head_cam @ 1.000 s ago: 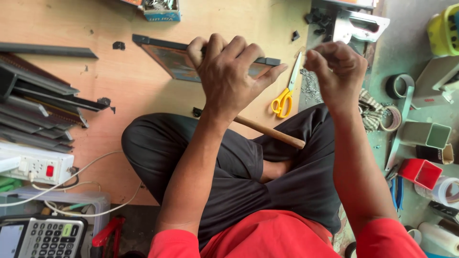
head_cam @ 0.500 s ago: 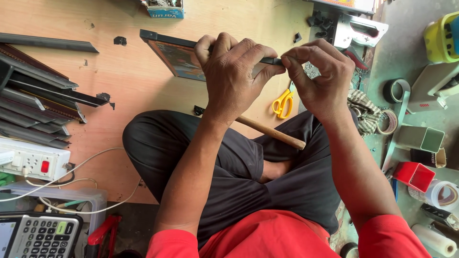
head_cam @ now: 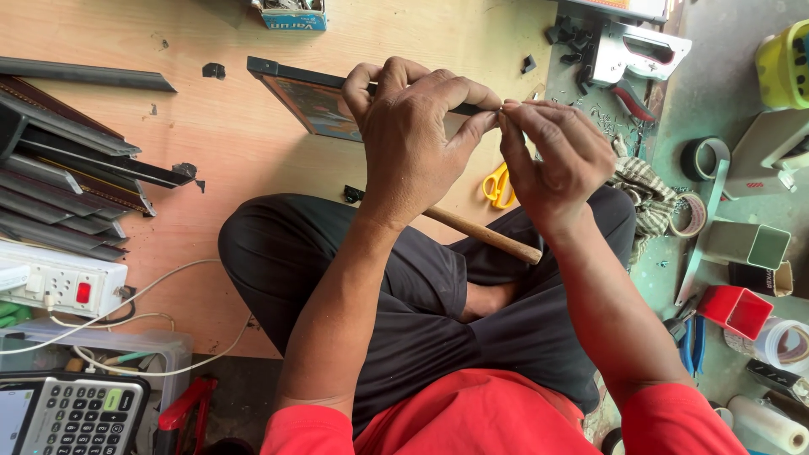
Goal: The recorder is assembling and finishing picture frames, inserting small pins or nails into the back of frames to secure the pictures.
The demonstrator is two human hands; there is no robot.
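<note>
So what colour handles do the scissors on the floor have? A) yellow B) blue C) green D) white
A: the scissors lying on the wooden floor, just between the left hand and the right hand, have bright yellow handles.

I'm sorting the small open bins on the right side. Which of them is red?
The red bin on the green floor, low on the right, beside the blue-handled pliers. The grey-green one lies just above it, and the yellow one sits at the top corner.
</note>
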